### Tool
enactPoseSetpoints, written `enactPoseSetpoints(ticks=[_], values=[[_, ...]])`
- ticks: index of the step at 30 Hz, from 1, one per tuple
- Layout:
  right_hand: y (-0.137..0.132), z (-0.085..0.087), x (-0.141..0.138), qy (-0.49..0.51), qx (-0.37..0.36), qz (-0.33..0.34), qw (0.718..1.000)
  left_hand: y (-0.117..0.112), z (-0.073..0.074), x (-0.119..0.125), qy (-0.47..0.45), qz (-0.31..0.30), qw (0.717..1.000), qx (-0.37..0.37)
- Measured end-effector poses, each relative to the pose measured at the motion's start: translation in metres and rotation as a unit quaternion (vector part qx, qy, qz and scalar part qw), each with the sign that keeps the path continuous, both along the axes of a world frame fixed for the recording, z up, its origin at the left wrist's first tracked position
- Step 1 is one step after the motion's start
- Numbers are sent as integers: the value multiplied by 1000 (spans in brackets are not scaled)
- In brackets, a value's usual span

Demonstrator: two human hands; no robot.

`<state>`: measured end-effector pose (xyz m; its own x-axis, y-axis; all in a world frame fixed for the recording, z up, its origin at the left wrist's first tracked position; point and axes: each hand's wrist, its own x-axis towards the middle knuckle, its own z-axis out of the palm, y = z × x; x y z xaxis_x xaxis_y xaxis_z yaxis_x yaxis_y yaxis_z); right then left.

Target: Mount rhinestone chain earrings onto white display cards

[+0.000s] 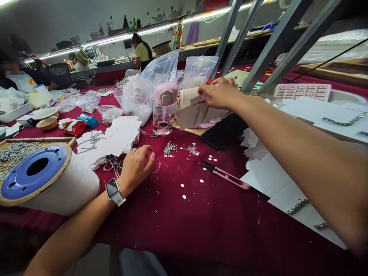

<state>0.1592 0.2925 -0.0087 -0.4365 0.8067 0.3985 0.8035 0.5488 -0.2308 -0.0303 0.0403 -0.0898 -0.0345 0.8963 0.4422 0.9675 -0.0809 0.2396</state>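
My left hand (137, 165), with a watch (113, 189) on the wrist, hovers over or rests on the dark red cloth. Its fingers are loosely bent, the thumb stands apart, and nothing is in it. Beside it lie white cards (122, 134) and silvery bead chains (113, 164). Reaching forward, my right hand (220, 93) has bent fingers at the top of an open cream box (189, 115); what they pinch is hidden. A clear bottle with a pink lid (165, 109) stands left of the box. Pink-handled thread snips (225, 175) lie near a small pile of silvery beads (170, 148).
A large white thread spool (71, 184) and a wooden tray of beads (21, 151) are at left. A black phone (224, 132) lies below my right forearm, near cards with bead strips (267, 172). Metal bars (258, 50) slant across the upper right. Other people sit behind.
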Motion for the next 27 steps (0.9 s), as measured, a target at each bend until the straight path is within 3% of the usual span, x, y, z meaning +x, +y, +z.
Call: enactPoseSetpoints(ticks=[5,8,10,13,15,17,19,22,24,27], values=[[-41,50,20,42,65,-35,996,-1,2,0,-158,-24,986,44],[-91,75,28,16,53,-45,997,-3,6,3,-304,-40,951,42],[-126,80,31,-34,16,-42,998,-5,10,6,-396,-69,916,16],[-167,64,36,-75,-80,-28,994,-11,18,14,-533,-169,824,-96],[-185,43,42,-47,-113,71,990,-16,21,19,-597,-236,734,-221],[-197,18,48,-16,-106,187,977,-21,19,25,-612,-266,673,-319],[-204,-4,56,3,-120,233,965,-26,14,30,-611,-258,656,-360],[-204,-24,67,-15,-204,245,948,-33,6,39,-591,-210,679,-383],[-197,-29,73,-34,-271,229,934,-39,5,45,-588,-211,671,-399],[-181,-29,68,-15,-305,178,936,-49,8,52,-580,-256,642,-432]])
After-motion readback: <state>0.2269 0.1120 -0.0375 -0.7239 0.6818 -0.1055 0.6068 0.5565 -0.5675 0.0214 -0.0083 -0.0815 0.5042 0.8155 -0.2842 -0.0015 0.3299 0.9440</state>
